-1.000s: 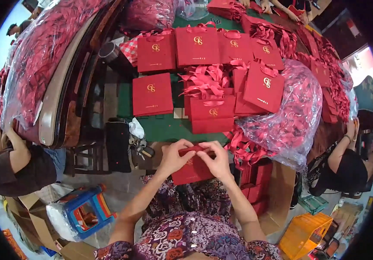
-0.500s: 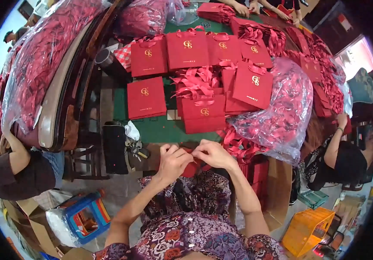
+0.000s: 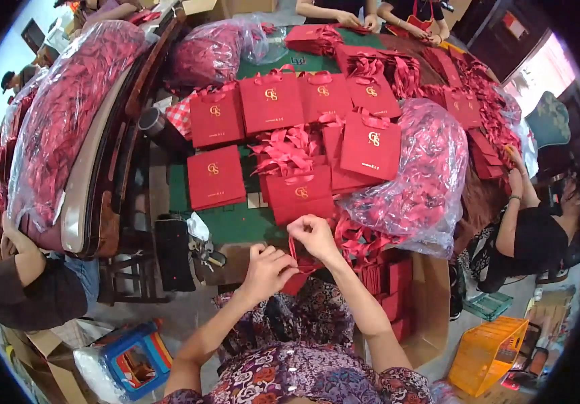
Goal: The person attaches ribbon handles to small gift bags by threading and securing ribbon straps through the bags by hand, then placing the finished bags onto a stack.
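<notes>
Over my lap, at the near table edge, my right hand (image 3: 314,238) is closed in a pinch, pulling up a thin red ribbon (image 3: 292,248). Lower and to its left, my left hand (image 3: 267,272) is closed with its fingertips on a red paper bag (image 3: 294,283), most of which the hands and lap hide. Just beyond them a finished-looking red gift bag (image 3: 300,196) with a ribbon handle lies in front of a heap of loose ribbons (image 3: 290,149). More flat red bags (image 3: 216,178) lie to the left on the green table top.
A clear plastic sack of red ribbons (image 3: 424,168) bulges at the right. Below it stands a cardboard box (image 3: 431,303) with red bags. Keys (image 3: 206,254), a tissue (image 3: 197,227) and a dark tumbler (image 3: 162,126) are at the left. Other people work around the table.
My right hand has risen away from my left hand, drawing the red ribbon upward. My left hand stays low at the bag. The view has shifted slightly.
</notes>
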`<action>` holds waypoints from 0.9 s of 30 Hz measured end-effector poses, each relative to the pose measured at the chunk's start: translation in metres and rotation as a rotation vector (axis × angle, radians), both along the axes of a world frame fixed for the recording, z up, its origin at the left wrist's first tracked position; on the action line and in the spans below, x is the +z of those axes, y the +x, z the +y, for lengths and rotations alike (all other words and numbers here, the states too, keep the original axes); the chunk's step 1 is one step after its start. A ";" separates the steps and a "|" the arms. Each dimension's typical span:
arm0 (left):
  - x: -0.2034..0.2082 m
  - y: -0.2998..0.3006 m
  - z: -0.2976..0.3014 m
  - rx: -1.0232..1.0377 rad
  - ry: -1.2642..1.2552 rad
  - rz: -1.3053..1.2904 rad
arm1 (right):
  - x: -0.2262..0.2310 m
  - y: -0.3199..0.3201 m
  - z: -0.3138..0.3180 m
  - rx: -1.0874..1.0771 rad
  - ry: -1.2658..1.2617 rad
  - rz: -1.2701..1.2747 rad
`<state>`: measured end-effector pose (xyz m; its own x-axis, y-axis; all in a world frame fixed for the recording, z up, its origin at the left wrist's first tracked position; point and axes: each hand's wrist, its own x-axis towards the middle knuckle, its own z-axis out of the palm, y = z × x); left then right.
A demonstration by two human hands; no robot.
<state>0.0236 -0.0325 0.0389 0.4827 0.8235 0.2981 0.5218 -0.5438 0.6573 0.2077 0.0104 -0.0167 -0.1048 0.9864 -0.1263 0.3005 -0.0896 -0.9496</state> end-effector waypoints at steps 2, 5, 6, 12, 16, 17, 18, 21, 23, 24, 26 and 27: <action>0.000 0.005 -0.002 0.042 0.016 0.032 | 0.003 0.000 0.009 -0.118 0.066 0.094; 0.012 -0.001 0.007 0.213 -0.031 -0.035 | 0.024 0.010 0.006 0.074 -0.184 0.302; 0.011 -0.007 0.010 0.269 -0.018 -0.026 | 0.026 0.018 -0.001 0.222 0.025 0.114; -0.015 -0.046 0.024 0.483 -0.132 -0.093 | 0.059 0.056 -0.043 0.546 -0.004 -0.268; -0.034 -0.048 0.031 0.529 -0.270 -0.139 | 0.102 0.068 -0.048 0.413 -0.167 -0.132; -0.040 -0.047 0.030 0.523 -0.274 -0.134 | 0.099 0.066 -0.048 0.367 -0.206 -0.039; -0.041 -0.041 0.031 0.493 -0.196 -0.080 | 0.096 0.065 -0.049 0.312 -0.247 0.047; -0.033 -0.018 0.026 0.504 0.042 0.061 | 0.100 0.041 -0.042 0.153 -0.317 0.289; -0.029 -0.001 0.016 0.504 0.044 -0.016 | 0.082 0.030 -0.041 0.045 -0.294 0.331; -0.023 0.008 0.006 0.507 -0.046 -0.127 | 0.076 0.021 -0.041 0.004 -0.283 0.370; -0.034 0.025 -0.022 0.437 -0.441 -0.520 | 0.068 0.005 -0.042 0.009 -0.242 0.445; -0.025 0.033 -0.032 0.327 -0.559 -0.594 | 0.063 0.001 -0.042 0.020 -0.171 0.428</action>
<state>0.0569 -0.0644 0.0139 0.0904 0.9939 -0.0628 0.0823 0.0554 0.9951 0.2084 -0.0321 0.0465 -0.2017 0.9524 -0.2287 -0.1125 -0.2544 -0.9605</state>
